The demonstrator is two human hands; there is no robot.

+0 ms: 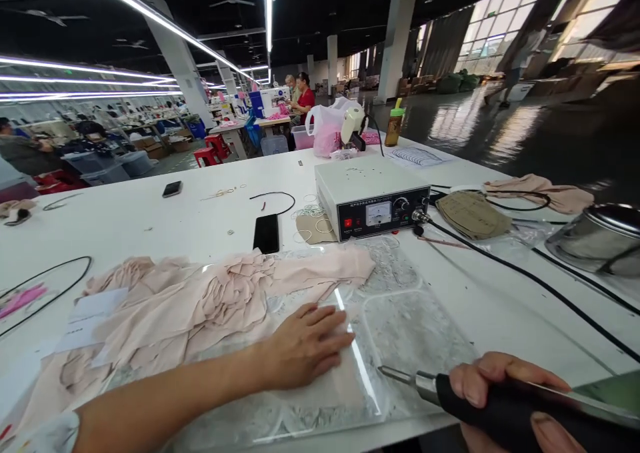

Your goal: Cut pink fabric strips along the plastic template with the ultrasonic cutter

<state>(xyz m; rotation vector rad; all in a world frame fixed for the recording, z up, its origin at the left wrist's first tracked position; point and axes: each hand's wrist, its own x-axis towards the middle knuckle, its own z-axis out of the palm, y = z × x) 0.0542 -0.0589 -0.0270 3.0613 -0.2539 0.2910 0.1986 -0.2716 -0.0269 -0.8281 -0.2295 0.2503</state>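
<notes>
My left hand (307, 346) lies flat, fingers stretched out, over a pale pink fabric piece (345, 380) on a clear sheet (410, 333) streaked with grey marks. My right hand (505, 386) is wrapped round the black handle of an ultrasonic cutter (450, 393). Its pointed metal tip aims left, apart from my left fingers. A shiny flat edge (595, 403) shows beside the right hand; what it belongs to, I cannot make out. Beyond my left forearm, a heap of pale pink fabric pieces (200, 306) spreads across the sheet, with white paper (93, 316) at its left.
Behind the sheet stands a control box (370, 193), with a black cable (525, 280) running right. A black phone (267, 233) lies near the heap. Brown card templates (473, 214) and a metal canister (600, 240) are at right. A bottle (395, 126) stands at the back.
</notes>
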